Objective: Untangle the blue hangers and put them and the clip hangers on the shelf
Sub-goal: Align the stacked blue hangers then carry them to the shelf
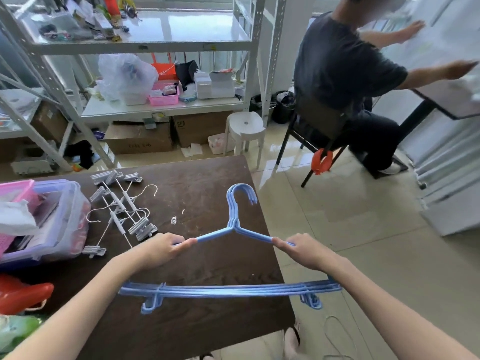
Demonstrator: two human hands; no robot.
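Blue plastic hangers, a stacked bunch w/ hooks lined up, are held over the dark brown wooden counter. Left hand is closed round the left sloping arm of the bunch, right hand closed round the right sloping arm, so both grips are clamped on the same stack. Hooks point away from the grips, toward the far counter edge. Bottom bars run under both forearms, nearer the body than the grips, w/ small notched hooks hanging off each end; right end sticks out past the counter edge over the floor.

White metal clip hangers lie in a loose pile on the counter, left of and beyond the left grip, not touching it. Further left sits a clear purple-lidded plastic bin w/ a pink basket in it. White metal shelf stands well beyond both grips, past the counter. Off to the right, beyond the right grip, another person in dark clothes sits on a chair.
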